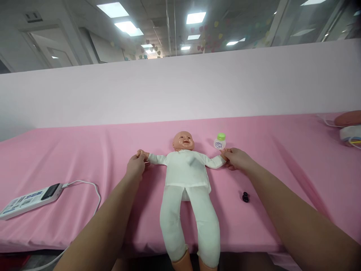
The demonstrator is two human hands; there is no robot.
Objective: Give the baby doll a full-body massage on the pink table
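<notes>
Hands point(135, 165) point(237, 159), fingers closed, grip the baby doll's point(186, 169) hands, apparently to spread its arms evenly. Doll lies face-up on the pink sheet point(118, 139); green-capped bottle point(219, 142) stands or lies near its left hand.

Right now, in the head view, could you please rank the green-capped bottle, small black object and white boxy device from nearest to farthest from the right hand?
1. Green-capped bottle, just beyond the right hand.
2. Small black object, nearer the person.
3. White boxy device, far left.
</notes>
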